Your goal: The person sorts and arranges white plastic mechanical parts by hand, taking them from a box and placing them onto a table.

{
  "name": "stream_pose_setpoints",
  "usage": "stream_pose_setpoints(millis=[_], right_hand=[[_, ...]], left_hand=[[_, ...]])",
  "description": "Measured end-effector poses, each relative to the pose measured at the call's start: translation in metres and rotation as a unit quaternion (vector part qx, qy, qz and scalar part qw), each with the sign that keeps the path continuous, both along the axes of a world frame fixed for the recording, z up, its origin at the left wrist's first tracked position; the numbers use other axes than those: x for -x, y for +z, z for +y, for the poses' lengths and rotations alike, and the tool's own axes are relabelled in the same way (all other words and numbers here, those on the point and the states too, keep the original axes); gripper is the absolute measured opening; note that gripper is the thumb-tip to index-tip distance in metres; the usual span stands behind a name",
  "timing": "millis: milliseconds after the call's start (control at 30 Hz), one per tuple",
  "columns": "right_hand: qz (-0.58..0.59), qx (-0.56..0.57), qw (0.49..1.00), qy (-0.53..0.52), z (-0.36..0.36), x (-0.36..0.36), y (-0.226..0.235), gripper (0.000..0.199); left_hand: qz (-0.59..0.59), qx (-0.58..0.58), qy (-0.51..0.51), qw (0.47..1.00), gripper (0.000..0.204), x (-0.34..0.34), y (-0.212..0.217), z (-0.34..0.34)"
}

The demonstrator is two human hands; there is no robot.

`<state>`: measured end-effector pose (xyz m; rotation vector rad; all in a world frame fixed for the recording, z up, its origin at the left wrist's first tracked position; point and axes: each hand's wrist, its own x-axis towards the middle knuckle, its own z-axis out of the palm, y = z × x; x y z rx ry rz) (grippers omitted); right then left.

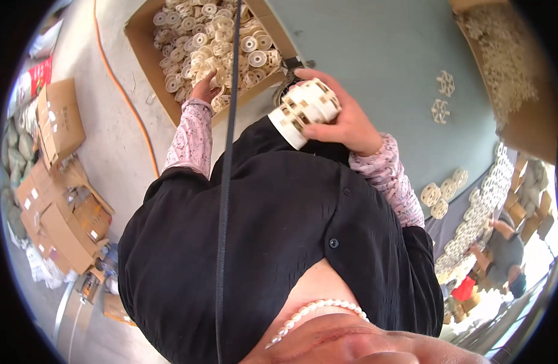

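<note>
A stack of cream plastic slotted rings (306, 109), tilted, sits in the R hand (353, 118) of a worker in black, just above the lap. R fingers are spread wide and curved around it, thumb on the near side, others over the far side; grip looks firm but one-handed. Motion & angle blur the stack a bit, so whether it's several rings or one moulded pc. is hard to say.

L hand (205, 88) reaches over the near L wall of an open cardboard box (278, 27) heaped w/ cream plastic spools (200, 39). L fingers are half-curled among the parts; can't tell if they've hold of one. A black strap (227, 176) hangs across the view, just R of that hand.

To the R, a grey-green surface (382, 45) carries two spoked plastic pcs. (446, 84) and, nearer, a small group of round slotted discs (431, 194). Rows of white parts (490, 185) run along the far R side; a 2nd box (534, 127) w/ small pale parts stands at upper R, & a co-worker (506, 249) is beyond the rows. On the L: an orange cord (112, 73) on the floor, plus cartons (60, 118).

Risk, by the look of it: if the rings are only loosely seated, more tilt or a slack thumb could let the stack slide apart or drop; a careless pull at the heap might spill spools over the box's edge.
</note>
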<state>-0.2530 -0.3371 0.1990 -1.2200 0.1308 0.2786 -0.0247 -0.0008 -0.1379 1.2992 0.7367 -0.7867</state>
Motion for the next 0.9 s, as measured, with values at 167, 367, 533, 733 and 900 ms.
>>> stream_pose_setpoints(millis=[167, 367, 533, 733, 900], right_hand=[[-0.116, 0.347, 0.93, -0.026, 0.04, -0.06, -0.048, 0.075], [-0.127, 0.519, 0.836, 0.121, 0.085, -0.106, -0.088, 0.081], [-0.202, 0.582, 0.783, 0.081, 0.075, -0.106, -0.065, 0.082], [-0.271, 0.495, 0.825, -0.033, 0.037, -0.085, -0.037, 0.065], [-0.269, 0.559, 0.777, -0.109, -0.005, -0.059, -0.037, 0.067]], left_hand=[[-0.074, 0.03, -0.189, 0.979, 0.086, 0.021, 0.065, -0.004], [-0.048, 0.318, -0.191, 0.928, 0.069, 0.089, 0.187, -0.07], [0.044, 0.377, -0.045, 0.924, 0.059, 0.068, 0.113, -0.079], [0.122, 0.206, 0.085, 0.967, 0.071, 0.037, -0.024, -0.088], [0.083, 0.06, 0.062, 0.993, 0.081, 0.066, -0.001, -0.09]])
